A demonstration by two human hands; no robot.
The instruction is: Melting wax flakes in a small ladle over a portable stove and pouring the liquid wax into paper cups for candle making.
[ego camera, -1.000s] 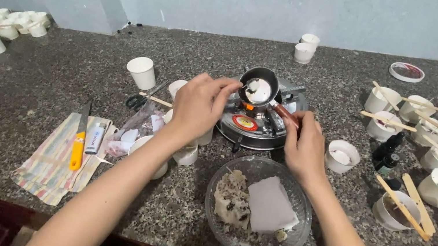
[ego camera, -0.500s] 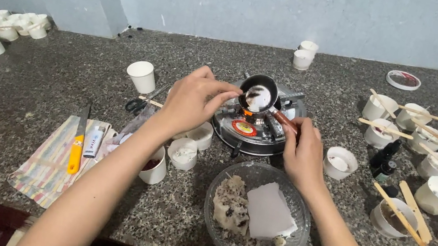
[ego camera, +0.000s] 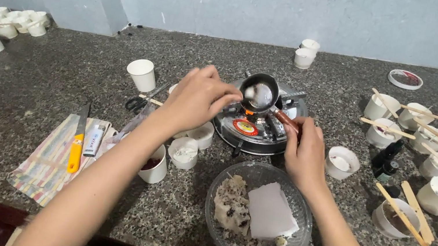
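We see the small dark metal melting pot [ego camera: 258,94] sitting on the round silver portable stove [ego camera: 258,124], which stands near the middle of the speckled grey stone counter [ego camera: 61,80], a little toward its back edge. A small orange flame shows under the pot. Our right hand [ego camera: 303,151] is closed around the pot's reddish-brown handle [ego camera: 285,119], which slants toward the front right. Our left hand [ego camera: 197,99] hovers at the pot's left rim with fingertips pinched together; whatever they pinch is too small for us to make out. Pale wax lies inside the pot.

Just in front of the stove sits a clear glass bowl [ego camera: 293,243] holding a pale grey wax block [ego camera: 270,211] and a crumbly speckled lump [ego camera: 230,205]. Small white paper cups [ego camera: 184,152] cluster under our left forearm. Toward the counter's left front edge, an orange-handled knife [ego camera: 77,143] lies on a striped cloth [ego camera: 45,163]. Along the right edge stand white cups with wooden sticks [ego camera: 427,134] laid across them.
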